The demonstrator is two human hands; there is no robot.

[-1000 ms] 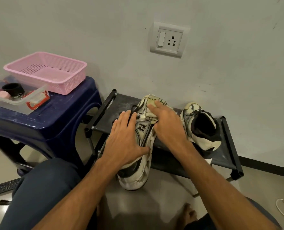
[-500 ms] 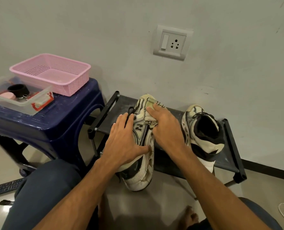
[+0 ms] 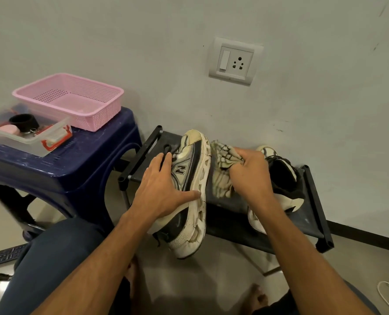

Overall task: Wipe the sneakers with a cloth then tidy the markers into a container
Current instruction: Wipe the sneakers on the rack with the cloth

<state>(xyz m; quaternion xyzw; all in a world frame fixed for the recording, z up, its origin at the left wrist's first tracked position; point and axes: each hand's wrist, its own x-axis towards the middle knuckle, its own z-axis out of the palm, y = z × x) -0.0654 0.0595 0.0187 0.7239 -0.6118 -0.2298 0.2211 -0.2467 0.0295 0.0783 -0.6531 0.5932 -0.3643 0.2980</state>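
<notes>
Sneaker [image 3: 190, 160] on its side on black rack [image 3: 307, 219], long axis front-to-back, toe toward wall, heel overhanging near edge; left hand [image 3: 159, 192] presses it flat-fingered, right hand [image 3: 250, 176] grips bunched cloth [image 3: 223, 169] beside sole.

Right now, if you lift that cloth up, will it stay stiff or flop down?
It would probably flop: the cloth is bunched in the right hand and its loose end hangs in soft folds. It likely weighs little, since one hand alone holds it. Crumpled like that, it seems unlikely to slip.
</notes>
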